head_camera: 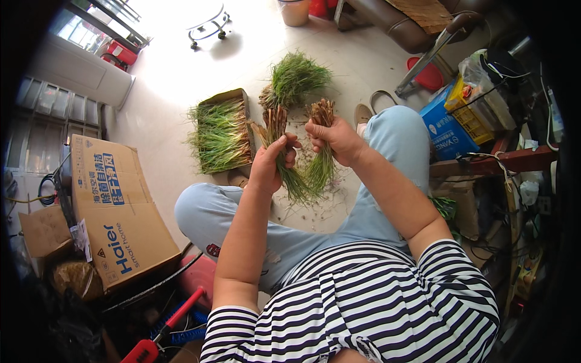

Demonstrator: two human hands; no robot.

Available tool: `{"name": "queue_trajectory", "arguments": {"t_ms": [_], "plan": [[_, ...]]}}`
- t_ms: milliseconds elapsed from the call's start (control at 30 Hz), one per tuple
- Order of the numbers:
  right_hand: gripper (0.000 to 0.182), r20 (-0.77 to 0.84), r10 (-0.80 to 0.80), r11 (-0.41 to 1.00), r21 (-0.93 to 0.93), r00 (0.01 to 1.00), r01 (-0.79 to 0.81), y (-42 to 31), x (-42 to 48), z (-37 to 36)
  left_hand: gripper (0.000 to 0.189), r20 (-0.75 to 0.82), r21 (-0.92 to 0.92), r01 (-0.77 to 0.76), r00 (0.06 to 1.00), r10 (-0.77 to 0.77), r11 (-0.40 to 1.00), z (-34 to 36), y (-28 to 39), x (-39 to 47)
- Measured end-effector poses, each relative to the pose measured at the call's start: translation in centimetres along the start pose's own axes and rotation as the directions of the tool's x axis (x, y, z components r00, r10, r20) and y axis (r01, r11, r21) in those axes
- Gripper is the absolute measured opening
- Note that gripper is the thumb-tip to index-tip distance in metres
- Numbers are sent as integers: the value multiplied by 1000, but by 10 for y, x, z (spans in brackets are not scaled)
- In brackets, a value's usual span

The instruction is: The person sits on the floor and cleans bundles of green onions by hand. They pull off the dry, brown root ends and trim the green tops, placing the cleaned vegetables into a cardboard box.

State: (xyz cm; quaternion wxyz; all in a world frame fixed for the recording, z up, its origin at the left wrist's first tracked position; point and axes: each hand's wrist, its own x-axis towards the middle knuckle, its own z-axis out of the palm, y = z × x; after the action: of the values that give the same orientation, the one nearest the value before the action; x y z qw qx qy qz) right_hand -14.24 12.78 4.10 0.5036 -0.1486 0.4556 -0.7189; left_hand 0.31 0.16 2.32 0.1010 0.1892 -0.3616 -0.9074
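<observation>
My left hand (pixel 272 163) grips a bunch of thin green-leaved plants (pixel 277 122), brownish root ends up and leaves hanging down. Another such bunch (pixel 321 113) is in my right hand (pixel 336 138), held the same way; the leaf tips of the two bunches meet or overlap between my knees. Beyond my hands a loose pile of the same green plants (pixel 302 75) lies on the floor. To the left, a shallow box (pixel 245 97) holds rows of these plants, leaves pointing left and root ends right.
Plant scraps (pixel 313 211) litter the floor between my legs. A large cardboard carton (pixel 127 218) stands at the left. On the right are a blue bag (pixel 447 122), a yellow crate (pixel 470 111) and cables. A wheeled stand (pixel 209 29) and a bucket (pixel 294 12) are farther off.
</observation>
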Motion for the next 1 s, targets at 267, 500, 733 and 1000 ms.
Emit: {"name": "queue_trajectory", "arguments": {"t_ms": [267,500,733,1000], "plan": [[12,-169,72,997,-29,983,-77,-5,-4,4,27,46,195,40,998,-50,980,14,-13,-2],[10,-166,17,998,-61,986,-28,-1,-3,1,26,-62,84,51,997,-46,995,8,-14,1],[16,-127,-31,995,-97,991,19,-1,-5,4,20,-41,79,41,998,-37,996,1,-14,3],[12,-118,-44,998,-56,992,38,0,-3,3,17,-118,-5,-10,993,10,1000,-4,-15,5]]}}
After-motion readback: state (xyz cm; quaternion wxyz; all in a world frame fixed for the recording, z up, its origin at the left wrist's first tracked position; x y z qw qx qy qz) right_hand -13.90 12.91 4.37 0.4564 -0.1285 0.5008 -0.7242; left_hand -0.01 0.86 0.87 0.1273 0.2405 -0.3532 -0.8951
